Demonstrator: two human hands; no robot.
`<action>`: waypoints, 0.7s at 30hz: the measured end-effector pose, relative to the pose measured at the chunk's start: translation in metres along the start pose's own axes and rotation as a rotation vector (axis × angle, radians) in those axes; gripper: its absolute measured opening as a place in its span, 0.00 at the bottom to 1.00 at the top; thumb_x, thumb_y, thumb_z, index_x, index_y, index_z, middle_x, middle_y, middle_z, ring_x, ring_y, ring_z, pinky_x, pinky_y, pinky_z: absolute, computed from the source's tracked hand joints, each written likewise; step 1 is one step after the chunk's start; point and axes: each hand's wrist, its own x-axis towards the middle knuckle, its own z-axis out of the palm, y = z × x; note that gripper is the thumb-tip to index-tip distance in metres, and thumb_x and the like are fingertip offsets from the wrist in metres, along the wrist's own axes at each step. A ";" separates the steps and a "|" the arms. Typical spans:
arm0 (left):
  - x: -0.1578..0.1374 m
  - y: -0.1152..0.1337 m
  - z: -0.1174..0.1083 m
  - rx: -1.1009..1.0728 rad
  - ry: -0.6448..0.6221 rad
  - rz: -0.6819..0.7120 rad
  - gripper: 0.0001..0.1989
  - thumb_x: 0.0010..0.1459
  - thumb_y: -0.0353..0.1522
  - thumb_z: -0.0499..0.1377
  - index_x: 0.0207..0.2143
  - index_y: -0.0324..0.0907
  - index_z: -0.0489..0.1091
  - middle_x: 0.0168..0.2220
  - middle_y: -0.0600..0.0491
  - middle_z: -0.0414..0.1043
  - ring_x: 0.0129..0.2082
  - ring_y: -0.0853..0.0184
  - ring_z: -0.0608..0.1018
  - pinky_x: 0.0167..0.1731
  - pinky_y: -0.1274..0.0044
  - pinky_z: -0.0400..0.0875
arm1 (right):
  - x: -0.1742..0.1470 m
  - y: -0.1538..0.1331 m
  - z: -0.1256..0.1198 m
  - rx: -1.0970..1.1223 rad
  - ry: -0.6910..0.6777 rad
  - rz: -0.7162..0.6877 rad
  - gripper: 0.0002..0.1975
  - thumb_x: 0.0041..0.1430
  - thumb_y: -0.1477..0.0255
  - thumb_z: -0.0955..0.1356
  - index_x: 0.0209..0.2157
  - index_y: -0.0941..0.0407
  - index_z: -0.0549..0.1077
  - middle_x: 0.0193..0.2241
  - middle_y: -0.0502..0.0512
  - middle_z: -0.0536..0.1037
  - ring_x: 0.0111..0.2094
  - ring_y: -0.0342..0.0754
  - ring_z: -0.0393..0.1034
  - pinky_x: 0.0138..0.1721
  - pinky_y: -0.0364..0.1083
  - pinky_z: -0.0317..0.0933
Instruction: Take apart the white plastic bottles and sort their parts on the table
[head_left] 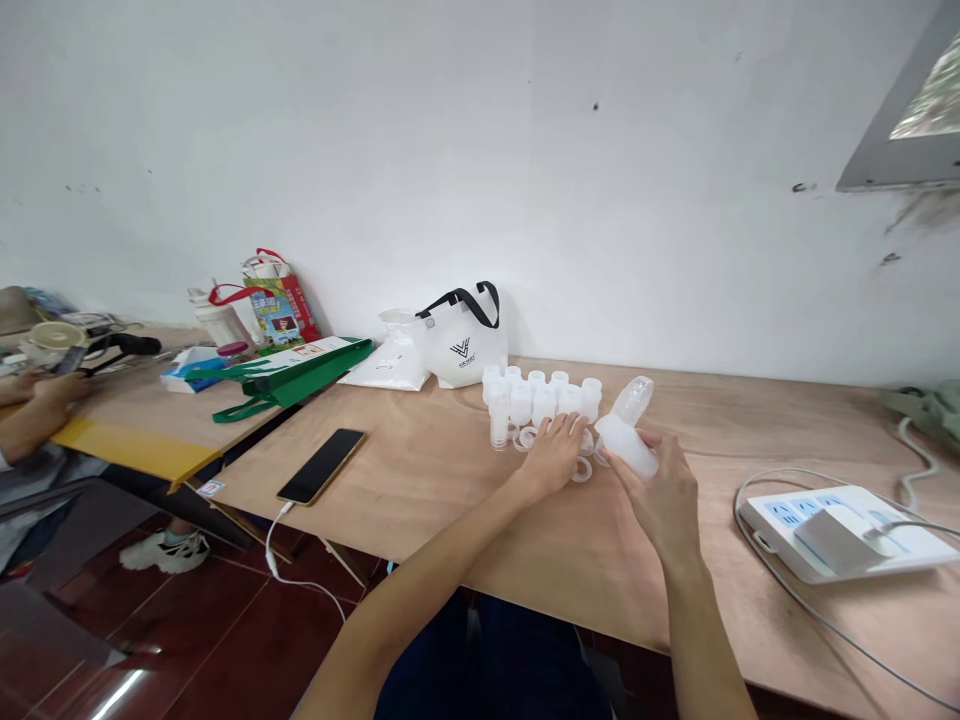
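Note:
My right hand (667,485) is closed around a translucent white plastic bottle (630,447), which it holds tilted above the table. A clear, shiny rounded piece (634,400) sticks out beyond the bottle's upper end. To its left, my left hand (553,458) reaches with fingers stretched and apart over several white plastic rings (581,470); its fingertips partly cover them. Just behind the rings stand several white plastic bottles (544,403) in rows. A ribbed, clear stack of rings (499,430) stands at their left front.
White bags (469,350) stand by the wall. A phone (322,466) on a cable lies left, and a white power strip (847,530) with cables lies right. A green bag (300,372) lies on the left table, where another person's hands (56,390) show.

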 end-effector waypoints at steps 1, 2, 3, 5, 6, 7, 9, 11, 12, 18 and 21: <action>-0.004 0.003 -0.003 -0.099 0.026 -0.031 0.29 0.61 0.20 0.50 0.65 0.40 0.56 0.66 0.42 0.63 0.67 0.54 0.64 0.64 0.59 0.60 | 0.000 0.000 -0.002 0.028 -0.022 0.011 0.26 0.57 0.45 0.70 0.45 0.52 0.70 0.45 0.60 0.80 0.46 0.60 0.74 0.43 0.54 0.66; -0.009 0.005 -0.007 -0.229 0.050 -0.071 0.30 0.60 0.21 0.51 0.65 0.42 0.56 0.66 0.43 0.63 0.67 0.56 0.64 0.65 0.60 0.60 | 0.001 -0.001 -0.003 0.058 -0.054 0.025 0.26 0.57 0.46 0.71 0.46 0.51 0.71 0.46 0.59 0.80 0.46 0.60 0.74 0.43 0.54 0.66; -0.013 0.007 -0.012 -0.388 0.066 -0.120 0.30 0.61 0.22 0.51 0.66 0.44 0.56 0.66 0.44 0.63 0.66 0.57 0.65 0.65 0.61 0.62 | 0.001 -0.002 -0.005 0.088 -0.094 0.040 0.25 0.57 0.47 0.71 0.47 0.51 0.72 0.47 0.58 0.80 0.46 0.59 0.75 0.44 0.53 0.67; -0.022 0.010 -0.023 -0.740 0.069 -0.216 0.27 0.65 0.27 0.52 0.65 0.46 0.56 0.65 0.44 0.65 0.63 0.59 0.69 0.62 0.63 0.66 | 0.001 -0.006 -0.006 0.147 -0.185 0.070 0.24 0.58 0.49 0.72 0.49 0.50 0.73 0.48 0.57 0.81 0.47 0.58 0.75 0.45 0.53 0.67; -0.026 0.012 -0.029 -0.896 0.060 -0.245 0.25 0.66 0.30 0.54 0.65 0.46 0.58 0.65 0.43 0.65 0.62 0.58 0.71 0.61 0.64 0.68 | 0.000 -0.009 -0.006 0.179 -0.233 0.079 0.24 0.58 0.50 0.72 0.49 0.49 0.74 0.48 0.57 0.81 0.48 0.59 0.75 0.45 0.54 0.68; -0.029 0.013 -0.035 -1.016 0.053 -0.253 0.24 0.66 0.34 0.56 0.64 0.47 0.59 0.64 0.43 0.66 0.61 0.58 0.72 0.60 0.64 0.69 | 0.000 -0.012 -0.005 0.212 -0.276 0.081 0.24 0.58 0.51 0.72 0.50 0.49 0.75 0.48 0.57 0.81 0.48 0.59 0.75 0.47 0.54 0.68; -0.037 0.016 -0.045 -1.124 0.072 -0.231 0.21 0.65 0.39 0.59 0.59 0.47 0.65 0.62 0.44 0.69 0.60 0.57 0.73 0.58 0.65 0.70 | -0.003 -0.019 -0.002 0.276 -0.356 0.072 0.24 0.58 0.51 0.72 0.51 0.49 0.75 0.51 0.57 0.81 0.51 0.59 0.75 0.50 0.57 0.68; -0.045 0.018 -0.054 -1.111 0.158 -0.247 0.19 0.64 0.40 0.61 0.56 0.48 0.66 0.59 0.46 0.73 0.57 0.58 0.75 0.56 0.66 0.71 | -0.005 -0.025 0.001 0.329 -0.429 0.042 0.25 0.59 0.52 0.72 0.54 0.48 0.74 0.55 0.56 0.79 0.56 0.60 0.73 0.56 0.59 0.67; -0.049 0.018 -0.059 -1.086 0.219 -0.280 0.20 0.64 0.41 0.61 0.56 0.48 0.65 0.57 0.47 0.74 0.55 0.60 0.77 0.55 0.67 0.73 | -0.007 -0.028 0.002 0.351 -0.449 0.026 0.26 0.60 0.52 0.71 0.57 0.47 0.73 0.58 0.56 0.77 0.58 0.59 0.71 0.58 0.60 0.66; -0.076 -0.008 -0.099 -0.695 0.729 -0.432 0.19 0.71 0.44 0.52 0.59 0.48 0.56 0.62 0.45 0.68 0.61 0.60 0.72 0.57 0.67 0.71 | -0.009 -0.040 -0.012 0.408 -0.391 0.073 0.22 0.67 0.55 0.66 0.59 0.48 0.72 0.55 0.59 0.78 0.54 0.58 0.75 0.48 0.56 0.74; -0.079 -0.048 -0.111 -0.423 0.920 -0.432 0.20 0.71 0.44 0.53 0.60 0.46 0.60 0.65 0.44 0.62 0.65 0.57 0.67 0.62 0.64 0.65 | -0.015 -0.055 -0.036 0.436 -0.376 -0.026 0.12 0.70 0.61 0.64 0.46 0.50 0.76 0.46 0.57 0.82 0.50 0.55 0.77 0.51 0.55 0.73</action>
